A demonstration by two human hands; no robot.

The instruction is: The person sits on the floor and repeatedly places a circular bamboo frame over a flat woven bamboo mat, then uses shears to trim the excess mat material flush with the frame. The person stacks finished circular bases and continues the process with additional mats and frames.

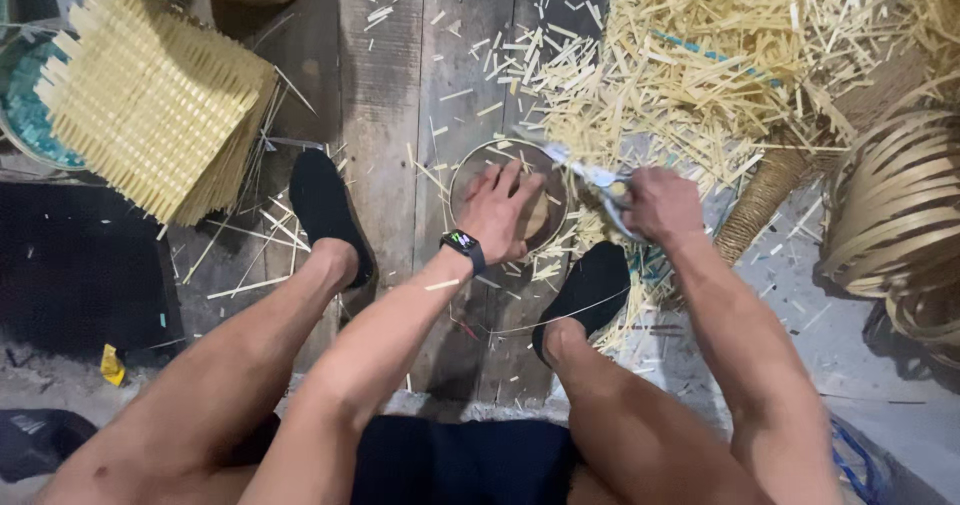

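Disc: a small round woven disc [535, 210] lies on the floor at the middle of the frame, between the two feet; a wire ring rims it.
Left hand: the left hand [503, 210] lies flat on the disc, fingers spread, its grip released and pressing down rather than closing; a dark watch [463, 245] sits on the wrist.
Right hand: the right hand [660, 203], just right of the disc, has its grip clenched on scissors [595, 177].
Scissors: the blades point left, their tips at the disc's upper right rim.
Feet: a black sock [325, 205] left of the disc, another [592, 290] below right of it.
Floor: worn grey planks [385, 85], strewn with pale splinters.
Offcuts: a thick heap of bamboo slivers [720, 55] fills the upper right.
Mats: a stack of square woven mats [150, 95] sits upper left, well apart from the hands.
Hoops: coiled bamboo strips [895, 205] at the right edge.
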